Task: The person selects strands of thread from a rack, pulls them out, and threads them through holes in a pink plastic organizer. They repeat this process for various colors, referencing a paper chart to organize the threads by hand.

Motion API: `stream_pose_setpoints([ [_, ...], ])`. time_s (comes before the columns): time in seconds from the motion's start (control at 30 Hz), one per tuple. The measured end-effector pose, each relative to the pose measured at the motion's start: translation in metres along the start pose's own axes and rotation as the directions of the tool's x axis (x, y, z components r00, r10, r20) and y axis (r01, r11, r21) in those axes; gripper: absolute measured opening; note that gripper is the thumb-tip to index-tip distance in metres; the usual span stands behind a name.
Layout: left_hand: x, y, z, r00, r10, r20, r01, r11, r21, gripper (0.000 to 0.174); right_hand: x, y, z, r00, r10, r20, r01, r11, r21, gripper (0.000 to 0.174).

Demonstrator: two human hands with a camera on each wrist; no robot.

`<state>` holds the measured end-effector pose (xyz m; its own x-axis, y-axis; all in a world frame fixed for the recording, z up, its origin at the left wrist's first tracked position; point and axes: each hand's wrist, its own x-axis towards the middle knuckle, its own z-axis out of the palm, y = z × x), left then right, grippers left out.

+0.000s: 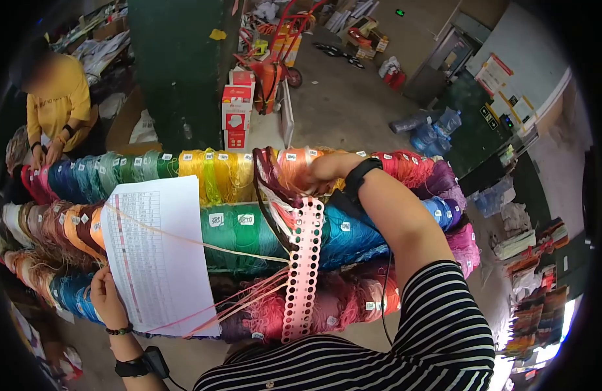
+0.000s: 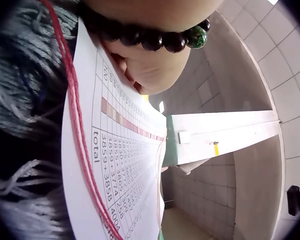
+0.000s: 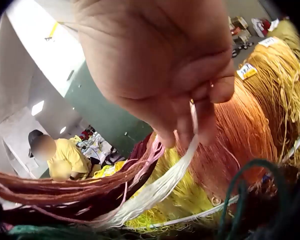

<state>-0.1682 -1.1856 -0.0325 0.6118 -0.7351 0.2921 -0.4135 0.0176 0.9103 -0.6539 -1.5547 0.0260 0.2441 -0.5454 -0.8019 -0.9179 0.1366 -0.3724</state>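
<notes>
My left hand (image 1: 107,300) grips the left edge of a white printed sheet (image 1: 161,260) with a table of colour swatches and numbers. Beads circle that wrist. At the far row, my right hand (image 1: 330,171) reaches over peach-orange thread (image 3: 245,135). In the right wrist view its fingers curl around a strand of white thread (image 3: 160,192), with pink thread (image 3: 155,152) close by the fingertips. A pink strip with punched holes (image 1: 304,260) lies across the skeins, with dark maroon thread (image 1: 268,166) and white strands at its upper end. Pale and pink strands run from it over the sheet.
Rows of labelled thread skeins (image 1: 242,241) in many colours span the front. A person in a yellow shirt (image 1: 66,98) works at the far left. Behind stand a green pillar (image 1: 177,72), stacked boxes (image 1: 237,111) and a red hand truck (image 1: 291,39). Large water bottles (image 1: 431,133) lie at right.
</notes>
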Motion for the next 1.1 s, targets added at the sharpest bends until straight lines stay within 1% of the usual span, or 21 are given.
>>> stream_pose_setpoints([
  [0.03, 0.0, -0.001, -0.001, 1.0, -0.005, -0.001, 0.005, 1.0, 0.001, 0.02, -0.017, -0.003, 0.005, 0.999, 0.024, -0.036, -0.023, 0.999, 0.022, 0.023],
  [0.07, 0.0, -0.001, -0.001, 1.0, -0.007, 0.0, 0.007, 1.0, -0.001, 0.02, -0.018, -0.001, 0.004, 0.991, -0.071, -0.111, 0.069, 0.997, -0.021, 0.023],
  [0.13, 0.0, -0.003, -0.001, 1.0, -0.007, 0.005, 0.007, 1.0, -0.008, 0.02, -0.019, 0.003, -0.004, 0.931, -0.265, -0.251, 0.239, 0.962, -0.131, 0.025],
  [0.17, 0.0, -0.004, -0.001, 1.0, -0.007, 0.005, 0.007, 1.0, -0.011, 0.02, -0.005, 0.008, -0.007, 0.854, -0.392, -0.342, 0.428, 0.903, 0.035, 0.023],
  [0.2, 0.0, -0.005, 0.0, 1.0, -0.006, 0.003, 0.006, 1.0, -0.021, 0.02, 0.007, 0.015, -0.015, 0.834, -0.401, -0.38, 0.422, 0.906, -0.03, 0.022],
  [0.27, 0.001, -0.005, 0.0, 1.0, -0.007, -0.003, 0.006, 0.999, -0.039, 0.02, 0.009, 0.006, -0.017, 0.786, -0.424, -0.449, 0.397, 0.904, -0.158, 0.02],
  [0.37, 0.001, -0.006, -0.002, 1.0, -0.004, -0.004, 0.004, 1.0, 0.015, 0.02, 0.007, -0.01, -0.014, 0.786, -0.409, -0.463, 0.278, 0.903, -0.326, 0.019],
  [0.47, -0.001, 0.002, 0.0, 1.0, -0.014, -0.014, 0.013, 0.999, -0.029, 0.02, 0.006, -0.024, -0.012, 0.807, -0.361, -0.468, 0.213, 0.916, -0.339, 0.018],
  [0.57, -0.001, 0.003, 0.001, 1.0, 0.005, -0.015, -0.005, 0.999, -0.032, 0.02, 0.016, -0.027, -0.014, 0.811, -0.353, -0.467, 0.151, 0.897, -0.415, 0.018],
  [0.67, -0.003, 0.003, 0.0, 1.0, -0.008, -0.017, 0.007, 0.998, -0.057, 0.02, 0.025, -0.019, -0.017, 0.782, -0.415, -0.466, 0.21, 0.878, -0.43, 0.018],
  [0.7, -0.003, 0.003, 0.0, 1.0, -0.014, -0.016, 0.013, 0.997, -0.07, 0.021, 0.027, -0.013, -0.02, 0.795, -0.407, -0.451, 0.283, 0.905, -0.317, 0.016],
  [0.77, -0.003, -0.003, -0.002, 1.0, -0.013, -0.015, 0.012, 0.998, -0.065, 0.021, 0.023, -0.008, -0.023, 0.818, -0.395, -0.418, 0.402, 0.912, -0.076, 0.013],
  [0.87, -0.003, -0.008, -0.004, 1.0, -0.009, -0.018, 0.008, 0.998, -0.062, 0.02, -0.001, -0.014, -0.018, 0.861, -0.234, -0.452, 0.324, 0.937, 0.133, 0.009],
  [0.97, -0.003, -0.007, -0.004, 0.999, -0.019, -0.033, 0.017, 0.998, -0.061, 0.02, -0.003, -0.011, -0.016, 0.899, -0.177, -0.4, 0.292, 0.925, 0.245, 0.008],
  [1.07, -0.004, -0.006, -0.004, 0.999, -0.037, -0.036, 0.034, 0.996, -0.087, 0.02, 0.002, -0.008, -0.017, 0.903, -0.148, -0.404, 0.282, 0.912, 0.297, 0.009],
  [1.1, -0.004, -0.006, -0.003, 0.998, -0.043, -0.034, 0.04, 0.994, -0.101, 0.019, 0.0, -0.01, -0.017, 0.901, -0.143, -0.41, 0.276, 0.918, 0.286, 0.011],
])
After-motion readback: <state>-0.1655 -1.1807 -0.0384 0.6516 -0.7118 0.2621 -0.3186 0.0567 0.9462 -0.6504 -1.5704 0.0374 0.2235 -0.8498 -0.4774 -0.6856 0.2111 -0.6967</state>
